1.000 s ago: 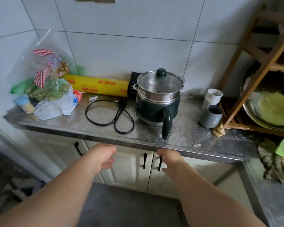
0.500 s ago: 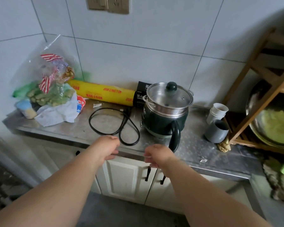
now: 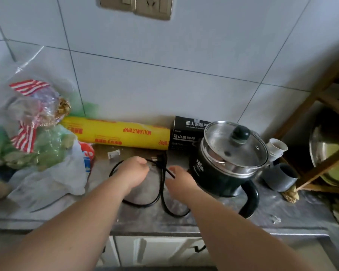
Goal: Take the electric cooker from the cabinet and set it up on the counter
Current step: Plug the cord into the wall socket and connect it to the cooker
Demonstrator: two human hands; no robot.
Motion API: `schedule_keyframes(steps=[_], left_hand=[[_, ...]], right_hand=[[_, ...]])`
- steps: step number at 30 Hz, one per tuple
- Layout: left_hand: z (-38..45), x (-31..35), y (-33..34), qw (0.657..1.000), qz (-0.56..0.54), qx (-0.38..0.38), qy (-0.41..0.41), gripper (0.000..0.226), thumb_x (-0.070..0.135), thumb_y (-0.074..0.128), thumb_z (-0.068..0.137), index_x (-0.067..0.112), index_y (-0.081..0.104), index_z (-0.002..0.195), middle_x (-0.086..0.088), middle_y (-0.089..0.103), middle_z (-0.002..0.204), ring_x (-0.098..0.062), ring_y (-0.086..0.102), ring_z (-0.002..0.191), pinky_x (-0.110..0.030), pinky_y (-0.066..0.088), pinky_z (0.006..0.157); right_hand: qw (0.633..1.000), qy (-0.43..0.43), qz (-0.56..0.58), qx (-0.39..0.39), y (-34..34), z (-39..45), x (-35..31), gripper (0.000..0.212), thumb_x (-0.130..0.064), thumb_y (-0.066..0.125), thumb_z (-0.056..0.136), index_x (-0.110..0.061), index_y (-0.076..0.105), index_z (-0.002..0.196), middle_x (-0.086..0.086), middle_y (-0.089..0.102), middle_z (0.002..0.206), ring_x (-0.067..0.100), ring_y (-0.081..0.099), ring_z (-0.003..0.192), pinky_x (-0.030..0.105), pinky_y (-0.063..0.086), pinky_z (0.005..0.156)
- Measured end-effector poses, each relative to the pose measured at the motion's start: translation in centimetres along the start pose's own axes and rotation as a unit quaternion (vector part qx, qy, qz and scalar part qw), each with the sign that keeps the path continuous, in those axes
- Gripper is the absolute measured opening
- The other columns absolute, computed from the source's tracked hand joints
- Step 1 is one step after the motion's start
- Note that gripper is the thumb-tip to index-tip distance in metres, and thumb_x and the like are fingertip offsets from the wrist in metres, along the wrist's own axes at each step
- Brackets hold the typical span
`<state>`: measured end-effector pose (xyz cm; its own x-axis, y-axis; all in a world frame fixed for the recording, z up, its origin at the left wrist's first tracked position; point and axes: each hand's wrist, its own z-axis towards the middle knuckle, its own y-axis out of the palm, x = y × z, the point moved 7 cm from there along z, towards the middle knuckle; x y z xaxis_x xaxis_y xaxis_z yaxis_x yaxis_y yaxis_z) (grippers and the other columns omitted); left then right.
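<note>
The electric cooker (image 3: pixel 226 173) stands on the steel counter (image 3: pixel 213 220), right of centre. It has a dark green body, a steel steamer tier, a glass lid (image 3: pixel 236 145) and a black handle (image 3: pixel 250 200) pointing at me. Its black power cord (image 3: pixel 161 194) lies coiled to its left, with the plug (image 3: pixel 155 159) at the far end of the loop. My left hand (image 3: pixel 134 173) hovers over the coil, fingers curled just short of the plug. My right hand (image 3: pixel 179 179) is between cord and cooker, thumb near the cord, holding nothing visible.
A wall socket (image 3: pixel 145 6) sits above the cord. A yellow cling-wrap roll (image 3: pixel 117 133) and a black box (image 3: pixel 186 133) lie against the tiles. Plastic bags (image 3: pixel 37 149) fill the left. Cups (image 3: pixel 278 163) and a wooden rack (image 3: pixel 321 118) stand right. Cabinet doors (image 3: pixel 164 251) are below.
Both hands rose from the cabinet front below the counter edge and reached forward over the counter to the coiled cord. The view moved closer and tilted up.
</note>
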<state>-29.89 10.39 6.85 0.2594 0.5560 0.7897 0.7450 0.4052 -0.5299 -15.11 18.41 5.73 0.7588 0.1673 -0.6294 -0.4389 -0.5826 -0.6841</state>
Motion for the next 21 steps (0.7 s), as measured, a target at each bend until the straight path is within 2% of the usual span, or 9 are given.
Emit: schedule_keyframes(steps=[3,4,6,7,11,14,17,19,21], left_hand=[[2.3,0.4,-0.1,0.997,0.056,-0.02,0.051,0.04,0.027,0.047,0.086,0.026,0.051,0.126,0.0,0.06,0.112,-0.013,0.06,0.067,-0.016,0.043,0.048],[2.8,0.7,0.2,0.993,0.084,-0.029,0.074,0.042,0.025,0.048,0.086,0.025,0.049,0.128,0.001,0.056,0.118,-0.012,0.06,0.072,-0.015,0.043,0.05],[3.6,1.0,1.2,0.976,0.171,-0.049,0.126,0.05,0.025,0.051,0.086,0.022,0.042,0.135,-0.001,0.037,0.146,-0.02,0.049,0.116,-0.026,0.045,0.089],[3.9,1.2,1.7,0.963,0.217,-0.059,0.145,0.054,0.026,0.052,0.086,0.021,0.038,0.138,-0.001,0.027,0.152,-0.024,0.032,0.134,-0.034,0.033,0.106],[5.2,0.5,3.2,0.913,0.366,-0.069,0.164,0.064,0.023,0.052,0.085,0.025,0.025,0.143,0.001,0.009,0.158,-0.025,-0.003,0.144,-0.05,0.001,0.114],[6.2,0.6,3.2,0.892,0.414,-0.026,0.177,0.059,0.014,0.046,0.083,0.025,0.03,0.139,-0.004,0.03,0.149,-0.027,0.012,0.141,-0.053,0.002,0.113],[6.5,1.4,2.3,0.877,0.433,0.026,0.207,0.043,0.016,0.047,0.079,0.023,0.049,0.122,-0.004,0.054,0.12,-0.027,0.044,0.117,-0.049,0.025,0.107],[6.6,2.0,1.7,0.892,0.399,0.032,0.21,0.028,0.023,0.042,0.083,0.022,0.056,0.107,-0.003,0.061,0.106,-0.026,0.054,0.097,-0.041,0.04,0.084],[6.9,2.4,0.9,0.926,0.338,0.023,0.165,0.027,0.029,0.033,0.087,0.02,0.057,0.094,-0.003,0.062,0.089,-0.023,0.054,0.076,-0.034,0.04,0.063]], right_hand=[[0.997,0.029,-0.063,0.015,0.8,1.8,0.0,0.061,-0.02,0.051,0.083,-0.02,0.028,0.139,0.013,0.041,0.138,0.033,0.049,0.117,0.041,0.047,0.094],[0.995,0.035,-0.087,0.014,1.0,2.2,0.1,0.062,-0.021,0.052,0.084,-0.018,0.027,0.14,0.014,0.038,0.14,0.033,0.046,0.121,0.041,0.044,0.097],[0.992,0.039,-0.12,0.015,1.4,3.1,0.3,0.06,-0.021,0.053,0.083,-0.017,0.029,0.139,0.015,0.039,0.14,0.034,0.042,0.124,0.041,0.041,0.098],[0.991,0.04,-0.129,0.016,1.6,3.4,0.3,0.058,-0.02,0.052,0.082,-0.017,0.032,0.137,0.015,0.041,0.138,0.035,0.042,0.123,0.041,0.042,0.097],[0.986,0.034,-0.164,0.026,2.1,4.7,-0.1,0.043,-0.017,0.051,0.079,-0.015,0.046,0.122,0.016,0.051,0.124,0.035,0.049,0.113,0.04,0.046,0.092],[0.987,0.043,-0.149,0.033,2.0,5.4,-0.1,0.036,-0.015,0.052,0.079,-0.014,0.055,0.115,0.013,0.058,0.116,0.032,0.056,0.104,0.037,0.05,0.085],[0.995,0.022,-0.041,0.084,0.9,5.2,-0.8,0.019,-0.028,0.053,0.081,-0.019,0.061,0.096,0.007,0.065,0.093,0.026,0.059,0.086,0.027,0.043,0.067],[0.994,0.046,0.028,0.097,0.2,5.4,-0.6,0.019,-0.033,0.049,0.084,-0.017,0.057,0.08,0.007,0.064,0.08,0.027,0.059,0.076,0.028,0.044,0.064],[0.987,0.106,0.103,0.06,0.1,5.7,0.0,0.025,-0.03,0.046,0.088,-0.012,0.058,0.076,0.008,0.063,0.069,0.024,0.06,0.062,0.028,0.049,0.06]])
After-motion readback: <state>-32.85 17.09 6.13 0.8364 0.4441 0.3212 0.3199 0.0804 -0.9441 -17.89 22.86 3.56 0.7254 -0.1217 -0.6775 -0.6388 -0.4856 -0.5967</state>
